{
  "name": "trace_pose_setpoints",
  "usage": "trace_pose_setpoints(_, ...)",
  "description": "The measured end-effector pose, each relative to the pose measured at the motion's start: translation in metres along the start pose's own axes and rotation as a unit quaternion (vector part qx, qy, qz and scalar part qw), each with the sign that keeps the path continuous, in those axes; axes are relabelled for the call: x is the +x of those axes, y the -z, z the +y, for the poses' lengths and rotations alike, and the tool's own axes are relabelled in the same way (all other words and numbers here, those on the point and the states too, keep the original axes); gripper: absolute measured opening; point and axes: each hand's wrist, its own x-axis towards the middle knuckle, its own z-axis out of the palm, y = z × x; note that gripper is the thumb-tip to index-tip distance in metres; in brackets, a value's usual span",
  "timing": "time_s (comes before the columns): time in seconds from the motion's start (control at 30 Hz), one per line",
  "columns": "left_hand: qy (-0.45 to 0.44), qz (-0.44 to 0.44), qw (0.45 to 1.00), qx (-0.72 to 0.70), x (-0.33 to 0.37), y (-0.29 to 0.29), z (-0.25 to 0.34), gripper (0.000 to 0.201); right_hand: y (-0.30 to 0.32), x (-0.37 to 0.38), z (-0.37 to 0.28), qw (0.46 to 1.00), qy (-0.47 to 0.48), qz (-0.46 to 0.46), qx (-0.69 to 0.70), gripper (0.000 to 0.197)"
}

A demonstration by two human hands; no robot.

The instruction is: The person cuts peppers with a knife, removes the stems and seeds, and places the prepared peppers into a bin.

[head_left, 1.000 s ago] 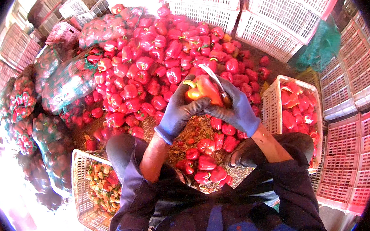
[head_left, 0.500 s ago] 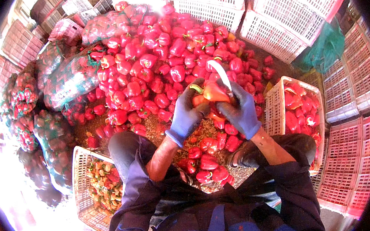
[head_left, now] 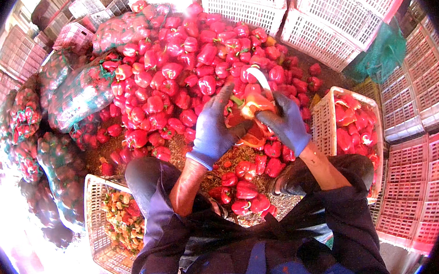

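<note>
Both gloved hands work a red bell pepper with a curved knife at the centre of the frame.

Since a second ago the left hand [head_left: 213,132], in a blue knit glove, has loosened from a full wrap to spread fingers cradling the bell pepper [head_left: 253,115], whose glossy skin now gapes to show a paler orange inside. The right hand [head_left: 286,124] stays clenched on the knife [head_left: 262,78], its pale blade arching over the fruit. Behind lies a heap of shiny red peppers [head_left: 182,62]; mesh sacks [head_left: 79,96] sit upper left, and a white lattice crate [head_left: 326,118] of peppers at right.
</note>
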Motion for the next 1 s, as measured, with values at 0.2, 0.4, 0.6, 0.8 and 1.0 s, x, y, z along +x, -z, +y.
trace_pose_setpoints(0.2,0.085,-0.017,0.995,-0.040,-0.009,-0.010,0.003,0.065,-0.003,-0.006,-0.003,0.998,0.029,-0.020,-0.043,0.034)
trace_pose_setpoints(0.4,-0.082,0.091,0.989,0.081,-0.004,-0.010,0.022,0.043,-0.002,-0.009,0.013,0.992,-0.037,-0.029,0.118,0.032)
trace_pose_setpoints(0.6,0.091,0.167,0.966,-0.176,-0.008,-0.007,0.019,0.040,-0.001,-0.009,0.001,0.958,-0.122,-0.058,0.254,0.037)
trace_pose_setpoints(0.8,0.199,0.156,0.911,-0.324,0.002,0.012,0.007,0.035,-0.008,-0.009,-0.017,0.967,-0.090,-0.045,0.233,0.038)
trace_pose_setpoints(1.0,0.000,0.186,0.979,0.079,0.015,0.043,0.004,0.034,0.000,-0.012,-0.018,0.996,0.001,-0.060,0.060,0.038)
